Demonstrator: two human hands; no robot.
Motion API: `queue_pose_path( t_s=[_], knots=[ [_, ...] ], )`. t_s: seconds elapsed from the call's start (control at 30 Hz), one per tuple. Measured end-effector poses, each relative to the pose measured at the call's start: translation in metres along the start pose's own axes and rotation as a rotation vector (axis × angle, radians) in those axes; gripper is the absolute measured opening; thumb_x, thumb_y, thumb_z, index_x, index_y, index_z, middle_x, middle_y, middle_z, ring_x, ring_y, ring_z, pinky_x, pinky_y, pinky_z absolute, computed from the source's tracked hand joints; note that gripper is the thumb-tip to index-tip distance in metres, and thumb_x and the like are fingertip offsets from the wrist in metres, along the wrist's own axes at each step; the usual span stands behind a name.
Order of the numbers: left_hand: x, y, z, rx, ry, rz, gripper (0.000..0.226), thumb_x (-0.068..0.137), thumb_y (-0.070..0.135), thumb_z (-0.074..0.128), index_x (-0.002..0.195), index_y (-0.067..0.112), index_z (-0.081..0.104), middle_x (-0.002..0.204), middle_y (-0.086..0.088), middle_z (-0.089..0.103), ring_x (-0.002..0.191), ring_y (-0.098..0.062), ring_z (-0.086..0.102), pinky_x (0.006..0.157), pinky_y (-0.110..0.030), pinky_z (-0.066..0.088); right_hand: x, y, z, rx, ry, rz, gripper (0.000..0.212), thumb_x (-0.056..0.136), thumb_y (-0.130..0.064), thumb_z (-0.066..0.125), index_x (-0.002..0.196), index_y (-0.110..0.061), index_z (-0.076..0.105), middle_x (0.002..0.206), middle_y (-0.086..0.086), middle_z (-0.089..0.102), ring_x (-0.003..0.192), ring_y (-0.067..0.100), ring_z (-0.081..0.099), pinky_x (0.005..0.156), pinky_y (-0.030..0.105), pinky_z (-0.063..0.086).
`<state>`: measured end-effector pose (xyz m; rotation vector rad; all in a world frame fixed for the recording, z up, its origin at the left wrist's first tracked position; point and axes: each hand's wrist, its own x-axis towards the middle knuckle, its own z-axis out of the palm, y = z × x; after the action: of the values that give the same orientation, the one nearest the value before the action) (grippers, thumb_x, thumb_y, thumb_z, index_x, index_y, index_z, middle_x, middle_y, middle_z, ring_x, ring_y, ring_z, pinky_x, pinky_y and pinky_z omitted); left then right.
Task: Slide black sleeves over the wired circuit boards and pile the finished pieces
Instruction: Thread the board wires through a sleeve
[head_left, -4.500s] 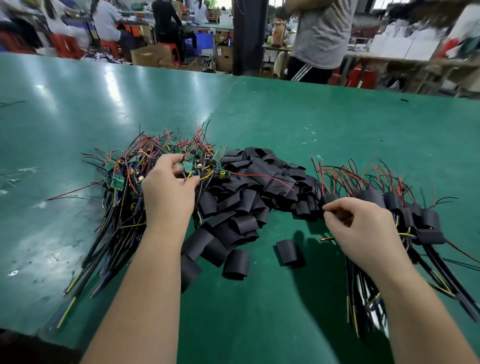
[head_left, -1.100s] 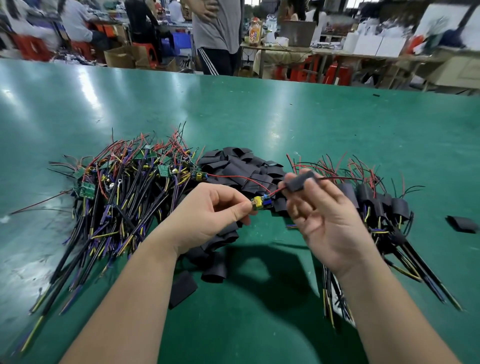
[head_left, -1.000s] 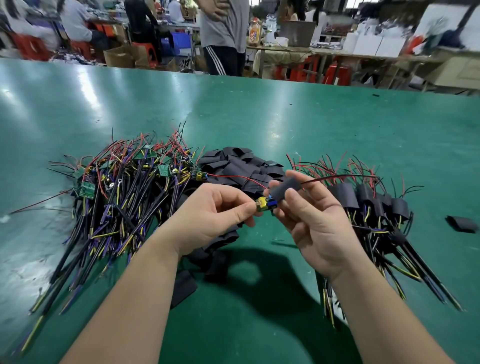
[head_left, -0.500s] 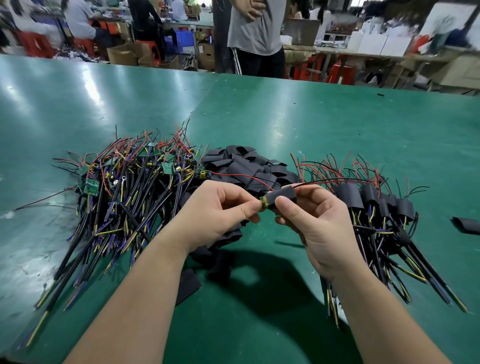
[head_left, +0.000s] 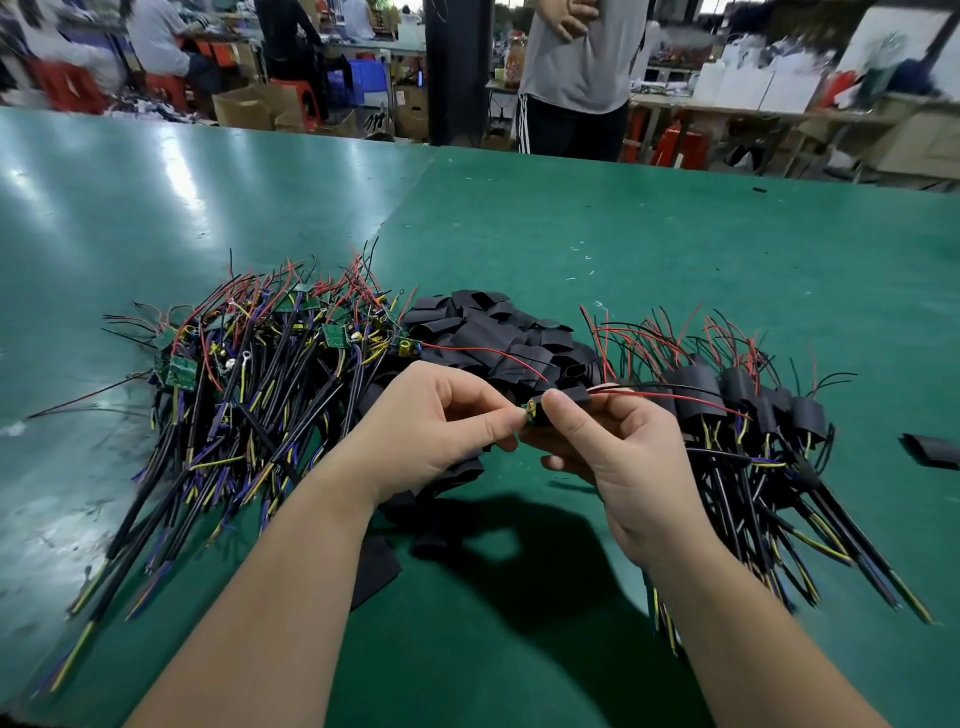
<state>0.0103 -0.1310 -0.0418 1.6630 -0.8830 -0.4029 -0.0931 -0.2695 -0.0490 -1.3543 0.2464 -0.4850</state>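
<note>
Above the green table my left hand pinches the end of a wired circuit board, only its yellow-green tip showing. My right hand grips a black sleeve that covers most of that board; red and black wires stick out of the sleeve to the right. A heap of bare wired boards lies at the left, loose black sleeves are heaped in the middle, and sleeved pieces are piled at the right.
One stray sleeve lies at the far right edge. A flat sleeve sits near my left forearm. A person stands across the green table, with benches, boxes and seated workers behind.
The sleeve has slid further over the board, hiding the yellow and blue parts seen earlier. Both hands have stayed close together; the standing person has shifted right.
</note>
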Motion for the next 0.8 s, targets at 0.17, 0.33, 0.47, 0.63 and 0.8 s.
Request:
queue_pose_path(
  t_s=[0.17, 0.33, 0.47, 0.63, 0.8],
  knots=[
    [-0.0001, -0.0013, -0.0015, -0.038, 0.023, -0.006, 0.021, 0.071, 0.031, 0.072, 0.075, 0.011, 0.076, 0.072, -0.007, 0.074, 0.067, -0.012, 0.065, 0.069, -0.027, 0.053, 0.0022, 0.0007, -0.0024, 0.018, 0.009, 0.050, 0.032, 0.055, -0.042, 0.077, 0.070, -0.015, 0.075, 0.074, 0.005, 0.073, 0.060, 0.015, 0.069, 0.051, 0.018, 0.050],
    [-0.0003, 0.0004, -0.0015, -0.056, 0.010, 0.019, 0.014, 0.072, 0.030, 0.071, 0.072, 0.017, 0.075, 0.071, -0.006, 0.074, 0.067, -0.011, 0.065, 0.069, -0.023, 0.053, 0.0041, -0.0029, -0.0038, 0.155, -0.032, 0.068, 0.020, 0.052, -0.033, 0.077, 0.068, -0.021, 0.076, 0.072, 0.001, 0.072, 0.060, 0.016, 0.069, 0.050, 0.016, 0.047],
    [-0.0008, 0.0007, -0.0007, -0.067, -0.016, 0.004, 0.016, 0.071, 0.028, 0.072, 0.072, 0.012, 0.074, 0.068, -0.005, 0.072, 0.065, -0.011, 0.063, 0.067, -0.024, 0.052, 0.0033, 0.0001, -0.0011, 0.091, 0.021, 0.056, 0.037, 0.049, -0.034, 0.079, 0.074, -0.010, 0.067, 0.068, 0.004, 0.071, 0.059, 0.019, 0.070, 0.047, 0.018, 0.047],
    [-0.0009, 0.0019, -0.0005, -0.090, -0.002, -0.026, 0.016, 0.068, 0.031, 0.074, 0.068, 0.015, 0.074, 0.065, -0.003, 0.071, 0.060, -0.010, 0.060, 0.061, -0.023, 0.050, 0.0029, 0.0021, 0.0005, 0.071, -0.015, 0.003, 0.024, 0.052, -0.033, 0.078, 0.070, -0.017, 0.075, 0.071, 0.005, 0.073, 0.062, 0.018, 0.070, 0.051, 0.018, 0.047],
    [-0.0007, 0.0025, -0.0017, -0.105, 0.029, -0.042, 0.023, 0.067, 0.038, 0.074, 0.069, 0.015, 0.075, 0.069, -0.010, 0.072, 0.062, -0.025, 0.054, 0.058, -0.031, 0.044, 0.0024, 0.0036, 0.0002, 0.072, -0.062, -0.002, 0.029, 0.055, -0.030, 0.079, 0.081, -0.017, 0.075, 0.077, 0.007, 0.074, 0.067, 0.017, 0.070, 0.055, 0.018, 0.048]
  ],
)
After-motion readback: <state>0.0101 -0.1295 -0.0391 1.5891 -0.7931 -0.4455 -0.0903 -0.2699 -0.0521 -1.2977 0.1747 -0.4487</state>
